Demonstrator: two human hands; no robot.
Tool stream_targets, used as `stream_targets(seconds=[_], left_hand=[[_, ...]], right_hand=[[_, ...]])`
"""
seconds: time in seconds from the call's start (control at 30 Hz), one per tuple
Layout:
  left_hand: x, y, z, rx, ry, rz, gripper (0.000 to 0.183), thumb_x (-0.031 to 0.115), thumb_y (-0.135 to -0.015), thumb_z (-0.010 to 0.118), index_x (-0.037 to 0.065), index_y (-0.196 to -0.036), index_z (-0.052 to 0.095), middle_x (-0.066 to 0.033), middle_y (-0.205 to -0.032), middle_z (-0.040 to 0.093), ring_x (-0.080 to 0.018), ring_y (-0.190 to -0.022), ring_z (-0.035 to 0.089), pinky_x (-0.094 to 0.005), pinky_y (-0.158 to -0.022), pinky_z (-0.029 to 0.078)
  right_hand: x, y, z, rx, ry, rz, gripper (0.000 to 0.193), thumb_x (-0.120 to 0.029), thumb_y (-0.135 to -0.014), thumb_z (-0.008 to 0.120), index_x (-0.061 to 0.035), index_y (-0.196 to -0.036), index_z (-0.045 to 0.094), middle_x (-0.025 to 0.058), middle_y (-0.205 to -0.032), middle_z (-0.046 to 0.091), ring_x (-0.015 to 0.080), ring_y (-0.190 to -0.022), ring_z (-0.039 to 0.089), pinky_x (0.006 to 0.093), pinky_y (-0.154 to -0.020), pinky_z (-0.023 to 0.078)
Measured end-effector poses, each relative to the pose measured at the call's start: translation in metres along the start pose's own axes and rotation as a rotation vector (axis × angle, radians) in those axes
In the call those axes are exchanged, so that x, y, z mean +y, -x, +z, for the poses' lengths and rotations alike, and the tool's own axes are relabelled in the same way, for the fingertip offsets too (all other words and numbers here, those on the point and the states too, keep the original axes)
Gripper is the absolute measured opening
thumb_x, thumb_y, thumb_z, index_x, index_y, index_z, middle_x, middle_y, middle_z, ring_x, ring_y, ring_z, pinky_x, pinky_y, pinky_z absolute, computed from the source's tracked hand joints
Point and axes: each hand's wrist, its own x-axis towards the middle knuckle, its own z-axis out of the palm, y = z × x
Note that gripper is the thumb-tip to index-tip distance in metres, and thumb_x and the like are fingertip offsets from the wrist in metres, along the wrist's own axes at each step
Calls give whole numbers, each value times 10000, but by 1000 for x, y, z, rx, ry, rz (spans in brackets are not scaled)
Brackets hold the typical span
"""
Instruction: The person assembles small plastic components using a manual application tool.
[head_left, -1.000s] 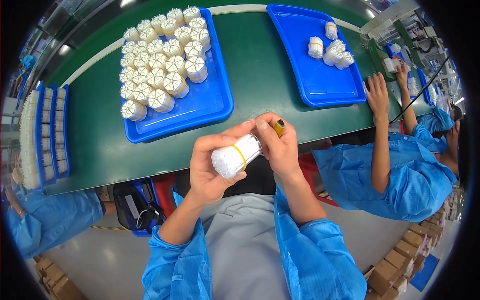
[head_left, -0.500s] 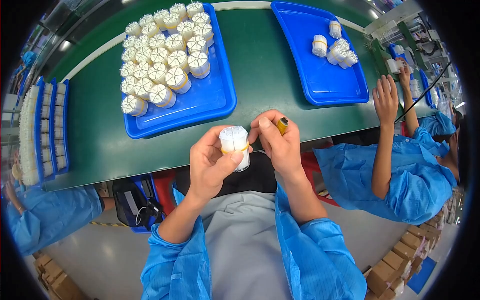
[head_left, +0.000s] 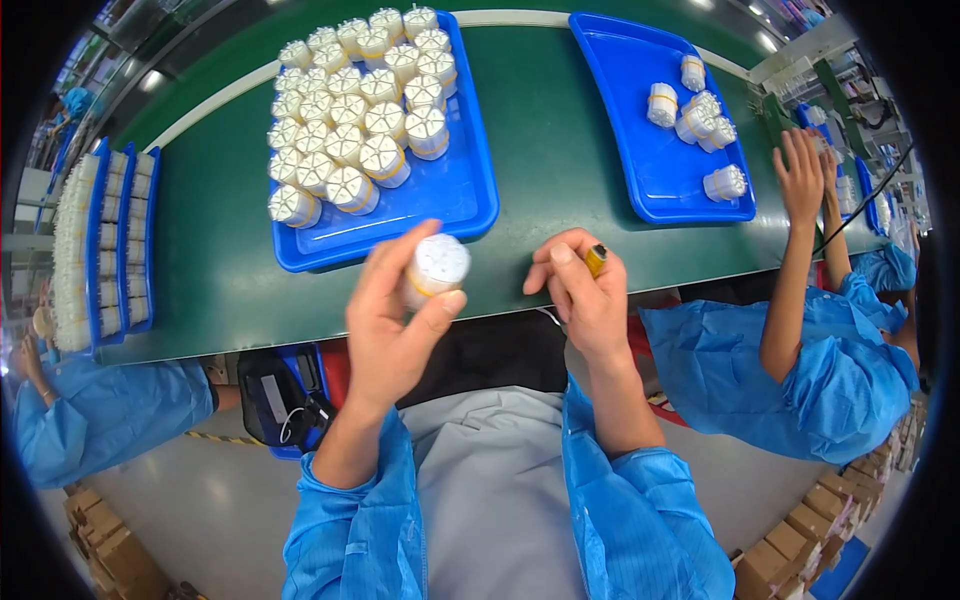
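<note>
My left hand grips a short white cylinder with a yellowish band around it, tilted so its round white end faces up. The hand is slightly blurred, above the near edge of the table. To its right, my right hand is closed on a slim yellow-handled tool with a dark end; the rest of the tool is hidden in the palm. The two hands are apart. Beyond my left hand lies a blue tray, where several similar banded white cylinders stand in rows.
A second blue tray at the right holds several cylinders, some on their sides. Stacked blue trays stand at the far left of the green table. A co-worker's hand is close to the right tray; another blue-sleeved person sits at left.
My left hand has drawn away from my right hand, tipping the cylinder so its end shows. One more cylinder lies in the right tray's near corner. The whole view has shifted slightly.
</note>
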Motion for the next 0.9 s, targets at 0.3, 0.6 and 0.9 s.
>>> stream_targets(seconds=[0.3, 0.6, 0.9], left_hand=[[26, -23, -73, 272, -949, 253, 463, 40, -715, 807, 19, -1127, 597, -152, -1081, 547, -301, -976, 575, -372, -838, 478], [16, -37, -83, 202, -1279, 296, 634, 65, -696, 816, 79, -1292, 599, -130, -1165, 537, -317, -1097, 511, -396, -908, 430], [15, -44, -72, 184, -1483, 365, 744, 132, -761, 776, 158, -1439, 473, -135, -1504, 356, -338, -1340, 356, -458, -1092, 281]], right_hand=[[-39, -4, -53, 234, 175, -166, 213, -207, -991, 549, -17, -917, 609, 54, -712, 655, -1, -503, 399, 184, -461, 306], [-87, -61, -161, 846, 1019, -695, 231, -194, -842, 716, -25, -982, 645, 91, -885, 663, 217, -800, 650, 323, -732, 498], [-105, -57, -179, 645, 1458, -38, 442, -328, -753, 720, -76, -1107, 645, 142, -1024, 685, 309, -961, 670, 403, -841, 510]])
